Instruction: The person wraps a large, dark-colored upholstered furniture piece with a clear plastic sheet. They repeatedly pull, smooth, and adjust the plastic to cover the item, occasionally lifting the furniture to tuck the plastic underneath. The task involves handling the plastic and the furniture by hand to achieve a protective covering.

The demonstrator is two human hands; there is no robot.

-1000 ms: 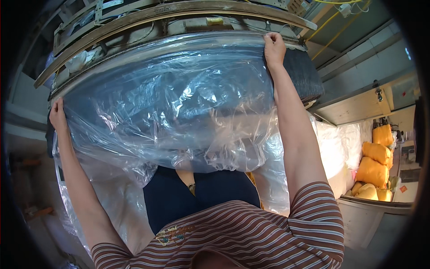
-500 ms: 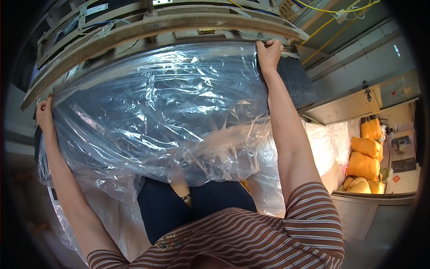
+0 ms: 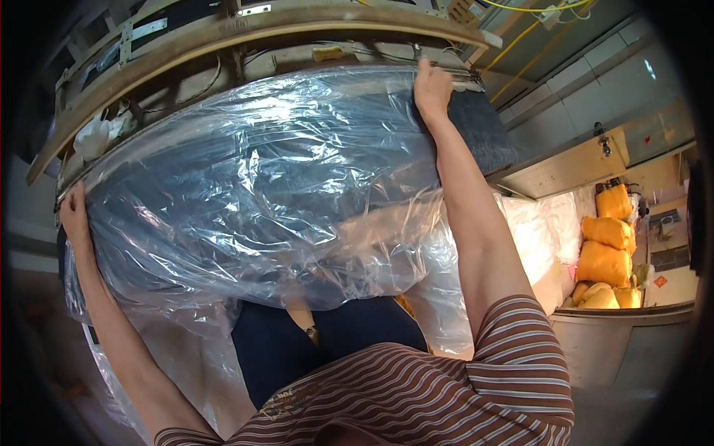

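Straight to the middle, where a sheet of clear plastic film (image 3: 253,186) is held out, spread from the centre toward 10 and 11 o'clock, its surface crossed by creases and bright glints. At 9 o'clock, one corner is pinched between the bent fingers of the left hand (image 3: 73,212). Over at 1 o'clock, the far corner is gripped by the right hand (image 3: 433,93), its fingers folded in, the fingertips partly turned from view. A dark surface (image 3: 480,130) is covered by the film and left bare at 2 o'clock.

Beyond the far edge, a long wooden bar (image 3: 223,41) is seen curving from 9 round to 1 o'clock. Between 9 and 10, a crumpled white bag (image 3: 93,140) is lodged behind it; what is inside cannot be told. A brown carton (image 3: 465,11) is cut off by the rim at 1 o'clock.

Now to 3 o'clock: orange sacks (image 3: 604,260) are piled inside a framed opening (image 3: 625,311), plump and rounded, their contents hidden. Just beside them, pale plastic sheeting (image 3: 543,230) is heaped, brightly lit.
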